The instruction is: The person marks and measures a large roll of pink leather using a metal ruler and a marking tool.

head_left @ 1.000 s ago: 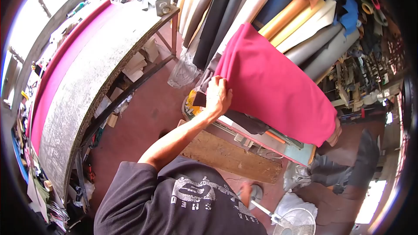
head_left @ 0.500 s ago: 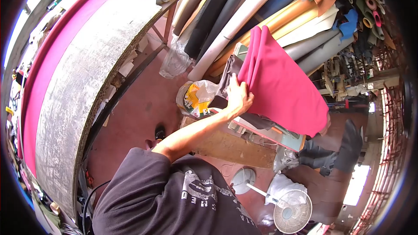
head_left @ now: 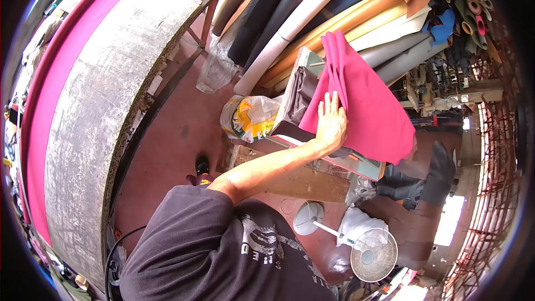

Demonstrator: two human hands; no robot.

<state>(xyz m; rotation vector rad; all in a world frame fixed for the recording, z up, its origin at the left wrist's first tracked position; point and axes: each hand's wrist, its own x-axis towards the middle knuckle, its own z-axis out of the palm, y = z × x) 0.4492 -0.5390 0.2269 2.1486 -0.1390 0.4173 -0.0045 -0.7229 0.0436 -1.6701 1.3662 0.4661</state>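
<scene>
Pink fabric (head_left: 373, 100) lies in folds over a narrow bench (head_left: 368, 166), its upper end gathered into several pleats. My left hand (head_left: 332, 125) rests on the fabric's near left part, palm down with the fingers extended. At the fabric's lower right corner a small bit of my right hand (head_left: 412, 149) shows; its fingers are hidden. Dark folded material (head_left: 301, 97) lies on the bench just left of the pink fabric.
A long worn table (head_left: 100, 95) with a pink roll (head_left: 42, 89) curves along the left. Material rolls (head_left: 301, 17) lean at the back. A printed bag (head_left: 251, 118) stands beside the bench; a fan (head_left: 373, 255) is at the lower right.
My left hand has moved right from the fabric's left edge and dark material onto the pink fabric, with its fingers straighter. More of the dark folded material shows.
</scene>
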